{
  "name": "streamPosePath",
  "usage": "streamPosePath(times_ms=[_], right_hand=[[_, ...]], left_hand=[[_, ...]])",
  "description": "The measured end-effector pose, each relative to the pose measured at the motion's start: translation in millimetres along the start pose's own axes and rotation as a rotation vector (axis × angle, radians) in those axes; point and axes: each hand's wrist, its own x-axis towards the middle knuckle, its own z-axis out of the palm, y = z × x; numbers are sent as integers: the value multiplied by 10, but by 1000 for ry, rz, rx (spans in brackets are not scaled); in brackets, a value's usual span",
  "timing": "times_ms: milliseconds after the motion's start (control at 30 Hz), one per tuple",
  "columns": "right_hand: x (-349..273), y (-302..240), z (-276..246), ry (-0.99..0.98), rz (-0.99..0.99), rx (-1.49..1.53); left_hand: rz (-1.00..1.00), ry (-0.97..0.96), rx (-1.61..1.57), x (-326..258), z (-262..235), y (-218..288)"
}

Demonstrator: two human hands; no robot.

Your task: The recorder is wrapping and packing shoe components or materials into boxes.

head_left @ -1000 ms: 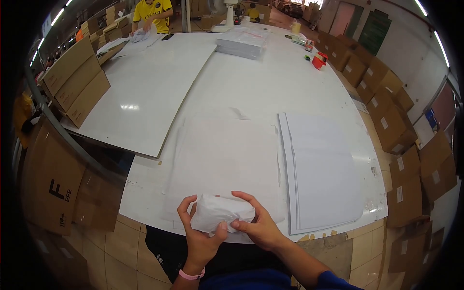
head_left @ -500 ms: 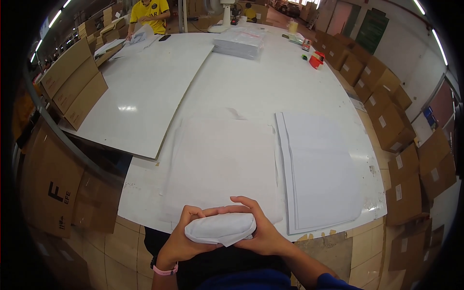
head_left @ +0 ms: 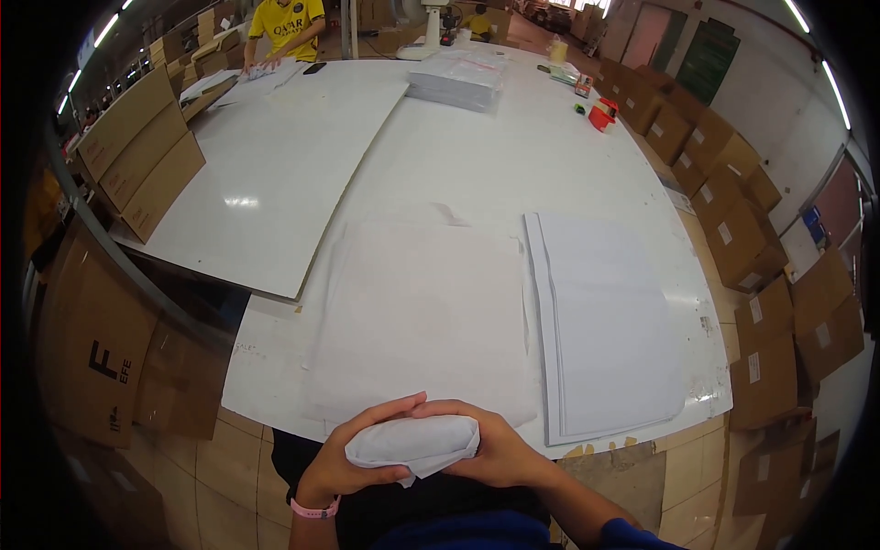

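Between my two hands is a bundle wrapped in white paper (head_left: 412, 442), held just in front of the table's near edge. My left hand (head_left: 344, 458) curls round its left end, thumb underneath and fingers along the far side. Round the right end wraps my right hand (head_left: 500, 449), its fingers reaching over the far side. A loose paper corner hangs from the bundle's near side. What the paper encloses is hidden. Just beyond my hands lies a stack of thin whitish sheets (head_left: 422, 312). To its right is a stack of folded white paper (head_left: 610, 321).
The white table (head_left: 440, 165) carries a plastic-wrapped stack (head_left: 454, 82) at the back and a red tape dispenser (head_left: 602, 115) far right. A raised white board (head_left: 275, 165) lies left, with cardboard boxes (head_left: 142, 156) beside it. A person in yellow (head_left: 289, 32) handles paper beyond. Cartons (head_left: 742, 229) line the right.
My fingers have shifted on the wrapped bundle: the left ones now stretch along its far side, and the raised right finger has come down. The far person's hands have moved over the paper.
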Motion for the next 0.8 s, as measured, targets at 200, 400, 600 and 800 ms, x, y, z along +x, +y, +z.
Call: streamPosePath(times_ms=[200,400,600,800], right_hand=[[-26,19,51,74,-29,-3],[-46,27,85,150,-32,-42],[-52,102,266,339,-44,-69],[14,162,497,557,-179,-113]], left_hand=[[-15,103,105,14,117,-23],[-24,216,203,25,249,-29],[50,361,278,81,437,-100],[261,724,505,225,950,-373]])
